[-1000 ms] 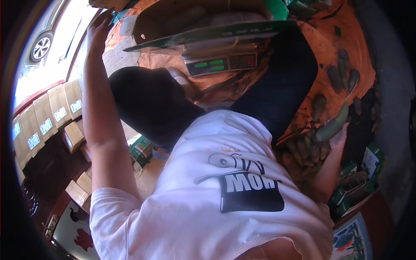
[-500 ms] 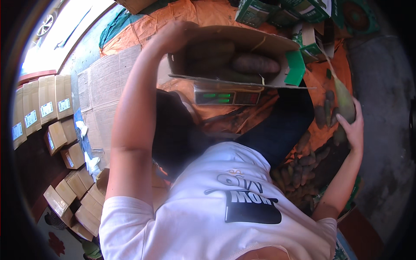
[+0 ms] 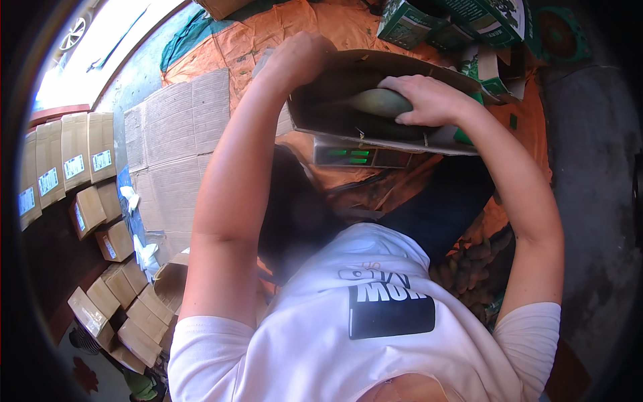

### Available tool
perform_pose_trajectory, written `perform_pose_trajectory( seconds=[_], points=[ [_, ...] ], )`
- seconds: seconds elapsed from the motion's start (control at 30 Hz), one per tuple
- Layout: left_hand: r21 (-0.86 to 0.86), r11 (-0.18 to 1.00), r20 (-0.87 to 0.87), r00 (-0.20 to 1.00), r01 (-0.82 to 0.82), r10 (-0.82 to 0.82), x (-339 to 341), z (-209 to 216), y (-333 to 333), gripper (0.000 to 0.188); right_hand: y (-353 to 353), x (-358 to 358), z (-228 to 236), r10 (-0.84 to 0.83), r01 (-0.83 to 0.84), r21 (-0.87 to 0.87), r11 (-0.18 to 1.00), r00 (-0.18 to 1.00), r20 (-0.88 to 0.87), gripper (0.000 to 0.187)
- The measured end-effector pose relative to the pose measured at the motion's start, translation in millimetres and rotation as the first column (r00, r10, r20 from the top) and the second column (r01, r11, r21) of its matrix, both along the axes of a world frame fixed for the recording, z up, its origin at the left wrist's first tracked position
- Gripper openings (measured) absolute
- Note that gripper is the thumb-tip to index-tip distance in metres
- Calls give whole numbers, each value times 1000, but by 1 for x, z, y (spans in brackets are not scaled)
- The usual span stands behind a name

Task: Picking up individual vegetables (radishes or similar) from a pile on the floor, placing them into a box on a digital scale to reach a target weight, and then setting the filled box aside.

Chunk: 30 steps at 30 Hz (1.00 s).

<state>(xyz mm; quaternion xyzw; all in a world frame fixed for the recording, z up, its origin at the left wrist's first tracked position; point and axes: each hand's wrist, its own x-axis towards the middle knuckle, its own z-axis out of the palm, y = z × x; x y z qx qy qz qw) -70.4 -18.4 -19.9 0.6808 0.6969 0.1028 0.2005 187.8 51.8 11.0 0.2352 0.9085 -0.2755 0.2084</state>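
A cardboard box (image 3: pixel 395 141), open side toward me, sits over a scale (image 3: pixel 392 159) with a green lit display, in front of my knees. My left hand (image 3: pixel 305 59) grips the box's far left corner, its fingers partly hidden behind the rim. Inside the box, my right hand (image 3: pixel 425 100) is closed around a thick, pale green root vegetable (image 3: pixel 383 102) with a narrowing end that points left. The box's dark interior hides most of what lies beneath it.
A pile of brownish roots (image 3: pixel 472 268) lies by my right leg. Green printed cartons (image 3: pixel 408 23) stand at the far right on an orange sheet (image 3: pixel 268 33). Flattened cardboard (image 3: pixel 177 120) lies to the left, with several brown boxes (image 3: pixel 74 151) beyond it.
My right hand has carried the root vegetable from the right side leftward into the box. The box and my left hand have shifted slightly right.
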Motion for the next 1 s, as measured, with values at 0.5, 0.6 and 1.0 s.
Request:
perform_pose_trajectory(
  seconds=[0.5,0.6,1.0],
  points=[
    [129,992,122,992,17,-33,-17,-19,5,29,-67,224,45,-568,799,-133,587,289,-771,39],
    [225,974,67,998,-14,-1,-17,-9,0,29,-106,291,11,-686,958,-180,224,23,-728,34],
    [488,855,107,984,-177,142,-55,-39,-1,28,-162,336,-34,-669,921,-390,-17,-300,-680,30]
  ],
)
